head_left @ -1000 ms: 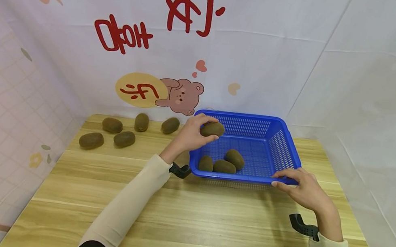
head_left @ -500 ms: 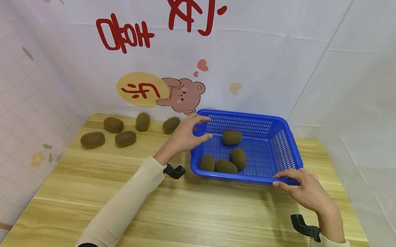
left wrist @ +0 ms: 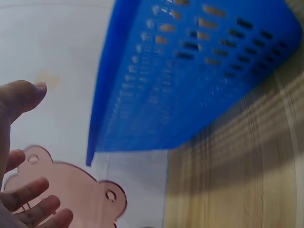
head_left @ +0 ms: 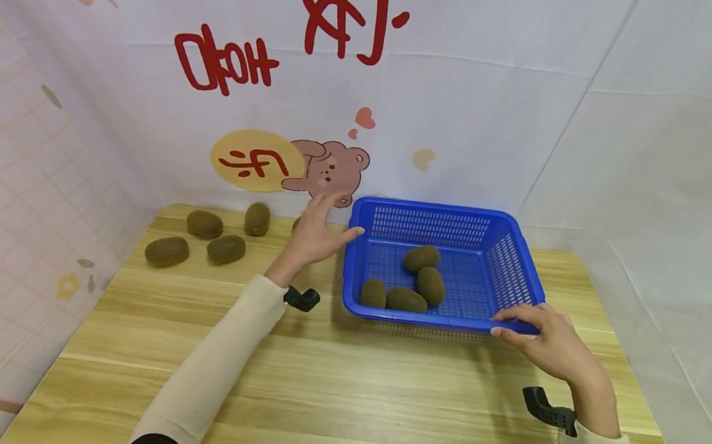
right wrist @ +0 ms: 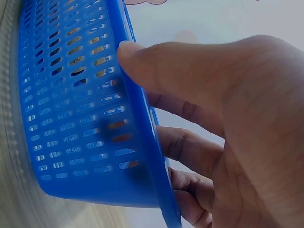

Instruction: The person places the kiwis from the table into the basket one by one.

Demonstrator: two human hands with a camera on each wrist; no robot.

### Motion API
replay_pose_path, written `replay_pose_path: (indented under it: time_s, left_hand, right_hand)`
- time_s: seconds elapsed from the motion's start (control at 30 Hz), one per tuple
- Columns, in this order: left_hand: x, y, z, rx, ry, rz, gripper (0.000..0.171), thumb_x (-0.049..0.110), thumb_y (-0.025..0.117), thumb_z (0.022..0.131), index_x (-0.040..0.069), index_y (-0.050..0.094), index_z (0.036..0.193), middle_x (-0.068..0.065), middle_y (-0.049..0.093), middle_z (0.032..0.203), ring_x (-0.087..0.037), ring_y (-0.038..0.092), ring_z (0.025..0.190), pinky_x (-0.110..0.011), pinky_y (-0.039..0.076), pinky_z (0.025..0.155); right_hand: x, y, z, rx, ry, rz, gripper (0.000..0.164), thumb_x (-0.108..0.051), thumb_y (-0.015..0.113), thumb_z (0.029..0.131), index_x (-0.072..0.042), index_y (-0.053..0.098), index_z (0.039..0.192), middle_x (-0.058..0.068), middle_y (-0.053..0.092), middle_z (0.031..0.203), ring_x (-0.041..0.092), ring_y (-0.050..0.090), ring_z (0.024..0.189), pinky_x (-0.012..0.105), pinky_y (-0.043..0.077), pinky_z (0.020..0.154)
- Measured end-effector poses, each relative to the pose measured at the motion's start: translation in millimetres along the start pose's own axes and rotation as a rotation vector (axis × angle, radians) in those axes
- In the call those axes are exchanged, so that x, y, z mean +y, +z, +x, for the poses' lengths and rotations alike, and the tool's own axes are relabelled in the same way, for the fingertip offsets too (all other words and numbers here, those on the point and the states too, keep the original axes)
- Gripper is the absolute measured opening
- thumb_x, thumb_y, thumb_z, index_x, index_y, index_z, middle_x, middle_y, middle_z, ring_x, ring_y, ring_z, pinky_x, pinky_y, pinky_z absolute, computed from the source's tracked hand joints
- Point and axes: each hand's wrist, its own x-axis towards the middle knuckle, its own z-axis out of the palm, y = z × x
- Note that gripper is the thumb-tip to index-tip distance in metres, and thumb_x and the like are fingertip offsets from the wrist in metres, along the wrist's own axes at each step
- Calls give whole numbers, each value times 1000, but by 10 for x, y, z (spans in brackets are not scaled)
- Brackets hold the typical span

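Observation:
A blue plastic basket [head_left: 350, 269] with slotted walls stands at the back of the table, several brown kiwis [head_left: 406, 299] lying in its left half. Just left of its rim, my left hand [head_left: 315, 236] is held up with fingers spread and nothing in them. It covers most of one kiwi [head_left: 296, 223] on the table behind it. In the left wrist view, the fingers [left wrist: 35, 197] are apart from the basket wall. My right hand [head_left: 547, 339] pinches the front right rim; the right wrist view shows the thumb outside the rim and the other fingers over its inner side.
Several more kiwis [head_left: 166, 252] lie at the back left of the wooden table [head_left: 362, 398]. A white printed cloth [head_left: 473, 118] hangs directly behind the basket and along both sides.
The left hand let go of a kiwi inside the basket and drew back left past the rim. That kiwi rolled toward the others. The right hand stayed on the rim.

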Motion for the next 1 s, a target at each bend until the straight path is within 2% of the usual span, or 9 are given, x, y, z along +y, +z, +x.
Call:
replay_pose_path:
  time_s: [0.13, 0.3, 0.57, 0.67, 0.8, 1.0]
  left_hand:
    - [-118, -12, 27, 12, -33, -13, 86, 50, 78, 87, 22, 38, 158, -9, 31, 166, -35, 27, 154, -66, 31, 118]
    - [-266, -24, 41, 11, -100, 5, 93, 49, 79, 86, 23, 32, 161, -18, 24, 167, -40, 21, 154, -70, 31, 117]
    - [-522, 8, 89, 21, -135, 40, 95, 50, 79, 86, 30, 26, 163, -20, 25, 164, -42, 24, 152, -69, 35, 114]
    - [-611, 28, 98, 27, -156, 46, 97, 51, 79, 86, 27, 25, 163, -21, 25, 163, -42, 26, 150, -67, 35, 115]
    - [-706, 41, 100, 25, -198, 57, 99, 48, 79, 87, 16, 25, 163, -22, 26, 160, -41, 27, 149, -62, 33, 119]
    - [-825, 70, 125, 9, -242, 60, 99, 45, 80, 87, 11, 24, 163, -23, 28, 160, -41, 27, 148, -58, 33, 120]
  right_hand:
    - [17, 12, -1, 6, -5, -5, 13, -34, 78, 92, -29, 79, 104, 0, 76, 102, 28, 59, 100, 41, 30, 85]
    - [38, 21, 3, 3, -5, -8, 13, -34, 77, 92, -30, 78, 105, -1, 76, 102, 26, 59, 100, 39, 31, 83]
    - [38, 21, -2, 15, -13, -14, 12, -33, 78, 92, -31, 78, 103, -3, 77, 102, 24, 59, 97, 39, 32, 83]
    - [27, 9, -10, 9, -10, -9, 12, -33, 78, 92, -31, 78, 104, -2, 77, 103, 24, 58, 99, 41, 31, 85]
    - [25, -1, -9, -3, -10, -3, 14, -33, 78, 92, -31, 78, 105, -1, 77, 106, 26, 58, 101, 44, 30, 86]
    - [27, -4, -6, -8, -9, -2, 15, -32, 78, 91, -30, 78, 106, 0, 77, 107, 27, 58, 102, 46, 30, 86]
